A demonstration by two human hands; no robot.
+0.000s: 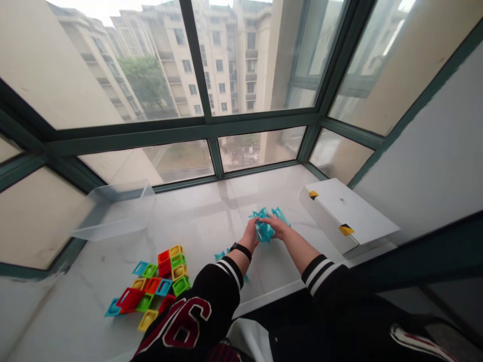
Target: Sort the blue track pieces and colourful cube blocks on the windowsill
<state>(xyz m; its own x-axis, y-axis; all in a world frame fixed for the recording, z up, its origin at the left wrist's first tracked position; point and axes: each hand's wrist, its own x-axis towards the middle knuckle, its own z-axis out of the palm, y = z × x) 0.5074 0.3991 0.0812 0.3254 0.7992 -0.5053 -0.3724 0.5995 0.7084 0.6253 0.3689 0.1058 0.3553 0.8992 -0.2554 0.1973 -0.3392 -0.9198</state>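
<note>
Both of my hands meet over a cluster of translucent blue plastic pieces (264,232) on the white marble-look ledge. My left hand (252,232), with a black band on its wrist, is curled against the cluster's left side. From the right, my right hand (277,226) closes around the same cluster, its fingers reaching over the top. More blue pieces (279,215) lie just behind the right hand. A few small blue pieces (222,255) rest by my left forearm, partly hidden by it. The exact shape of the held pieces is too small to make out.
Colourful square plastic pieces (164,286) in red, yellow, green and blue lie at the left. A clear plastic bin (113,231) stands behind them near the window. On the right sits a white box (350,211) with yellow-black tabs. Dark green window frames (181,134) bound the ledge.
</note>
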